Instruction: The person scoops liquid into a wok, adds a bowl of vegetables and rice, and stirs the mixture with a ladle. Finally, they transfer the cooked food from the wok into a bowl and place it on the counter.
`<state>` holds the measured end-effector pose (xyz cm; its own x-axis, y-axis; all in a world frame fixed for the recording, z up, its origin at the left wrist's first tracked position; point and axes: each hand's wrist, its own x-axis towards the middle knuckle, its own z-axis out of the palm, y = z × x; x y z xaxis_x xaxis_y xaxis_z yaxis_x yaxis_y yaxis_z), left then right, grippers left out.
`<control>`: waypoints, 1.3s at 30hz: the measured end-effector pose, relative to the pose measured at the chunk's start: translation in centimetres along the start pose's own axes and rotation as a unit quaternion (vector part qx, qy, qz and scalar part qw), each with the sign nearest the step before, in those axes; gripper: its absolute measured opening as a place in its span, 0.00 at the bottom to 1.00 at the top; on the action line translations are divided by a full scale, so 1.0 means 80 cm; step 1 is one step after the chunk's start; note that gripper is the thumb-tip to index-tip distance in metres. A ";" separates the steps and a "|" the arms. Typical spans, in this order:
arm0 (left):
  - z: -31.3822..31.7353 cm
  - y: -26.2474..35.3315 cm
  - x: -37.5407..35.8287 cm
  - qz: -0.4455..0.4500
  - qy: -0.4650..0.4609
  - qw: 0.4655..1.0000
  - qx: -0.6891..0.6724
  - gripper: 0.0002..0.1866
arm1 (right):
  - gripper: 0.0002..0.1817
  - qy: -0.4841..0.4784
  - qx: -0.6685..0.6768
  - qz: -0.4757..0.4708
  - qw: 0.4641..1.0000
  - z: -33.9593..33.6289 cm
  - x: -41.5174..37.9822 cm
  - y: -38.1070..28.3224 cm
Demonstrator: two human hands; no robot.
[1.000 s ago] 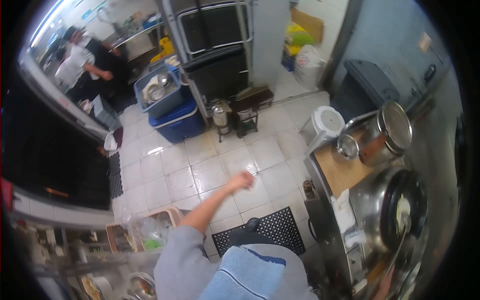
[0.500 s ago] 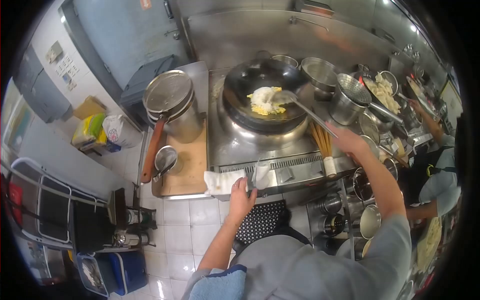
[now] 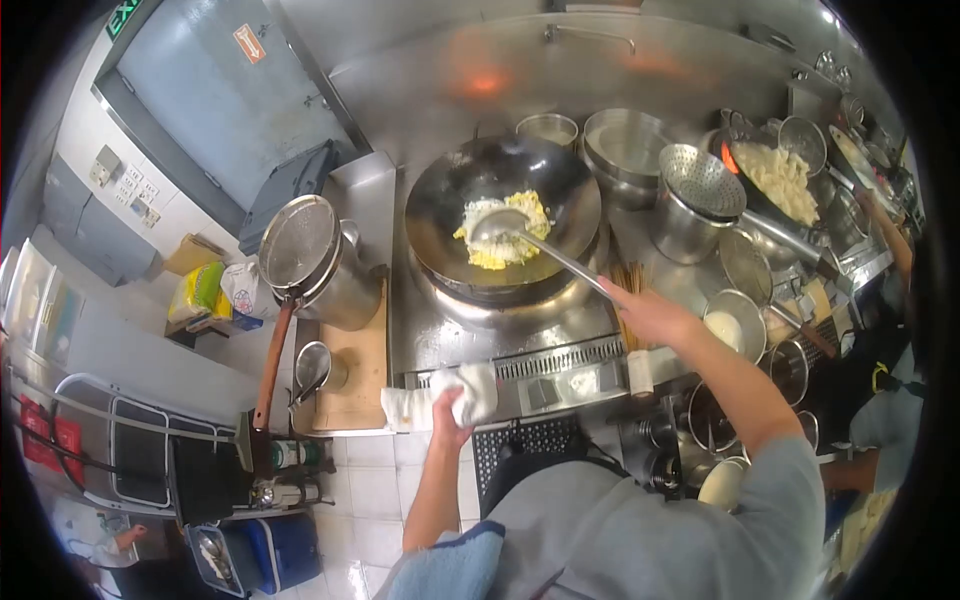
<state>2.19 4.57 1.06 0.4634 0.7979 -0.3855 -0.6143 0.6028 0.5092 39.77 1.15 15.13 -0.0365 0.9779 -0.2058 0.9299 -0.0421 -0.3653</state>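
Note:
My right hand (image 3: 648, 312) is closed round the handle of a metal ladle (image 3: 505, 226), whose bowl rests on white rice and yellow egg (image 3: 500, 250) inside a large black wok (image 3: 432, 215). The wok sits on the round burner of a steel stove. Down at the stove's front edge, my left hand (image 3: 449, 415) grips a white cloth (image 3: 470, 393), bunched up above the fingers. Another white cloth part (image 3: 405, 409) lies flat just left of it, and whether the two are one piece I cannot tell.
Left of the wok stand a tall pot (image 3: 350, 290) with a strainer and a small metal cup (image 3: 322, 367). Steel bowls and a perforated ladle (image 3: 702, 180) are at the right. A co-worker's arm (image 3: 888, 225) reaches over a food-filled pan (image 3: 775, 180) at far right.
The ladle has moved left onto the food, which is more spread out. My left hand has gone from resting on the cloth to holding it bunched. The view has shifted.

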 end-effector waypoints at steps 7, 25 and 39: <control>0.067 0.015 0.078 -0.057 -0.118 0.988 -0.084 0.30 | 0.34 0.056 0.087 0.078 0.992 -0.016 0.039 -0.035; 0.178 0.009 0.042 -0.089 0.056 0.994 0.036 0.11 | 0.37 -0.083 0.130 0.000 0.988 -0.088 -0.093 -0.071; 0.138 0.026 0.105 -0.042 0.039 0.997 0.055 0.07 | 0.23 -0.073 0.246 0.069 0.964 -0.054 -0.135 -0.107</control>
<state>11.90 12.54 7.37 0.4566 0.7447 -0.4867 -0.4994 0.6673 0.5525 33.78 -8.12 24.41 -0.0101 0.9184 -0.3956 0.6454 -0.2962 -0.7041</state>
